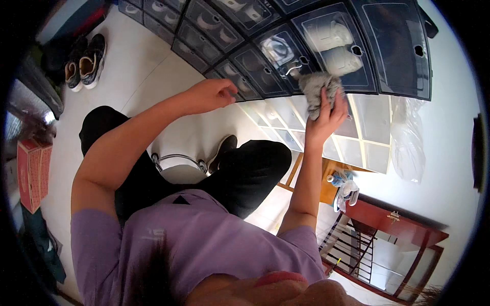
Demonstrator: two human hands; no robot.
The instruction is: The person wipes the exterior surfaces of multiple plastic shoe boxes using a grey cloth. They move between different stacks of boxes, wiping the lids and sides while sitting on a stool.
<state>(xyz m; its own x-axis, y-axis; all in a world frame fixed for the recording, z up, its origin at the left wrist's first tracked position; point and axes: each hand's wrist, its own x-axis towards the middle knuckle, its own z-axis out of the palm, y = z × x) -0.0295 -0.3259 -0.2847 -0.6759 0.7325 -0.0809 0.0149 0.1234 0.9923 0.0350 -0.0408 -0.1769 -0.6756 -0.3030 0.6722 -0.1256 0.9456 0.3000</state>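
My right hand point(331, 112) presses a fluffy grey cloth point(314, 84) against the lower edge of a dark, clear-fronted shoe box point(352, 51). Its fingers lie over the cloth and grip it. Pale shoes point(329, 35) show through that box's front. My left hand point(213, 96) hovers close to the lower boxes of the same stack, fingers curled in, with nothing visible in them. Beside the cloth is another dark box point(270, 48) with a bright, shiny item behind its front. Below the dark rows are white-framed clear boxes point(370, 115).
A plastic bag point(407, 140) hangs at the right of the stack. Beneath my right arm stand a dark red wooden frame point(388, 217) and a blue-and-white bottle point(341, 178). Black shoes point(92, 61) and a red box point(33, 173) are on the left. I sit on a stool point(181, 173).
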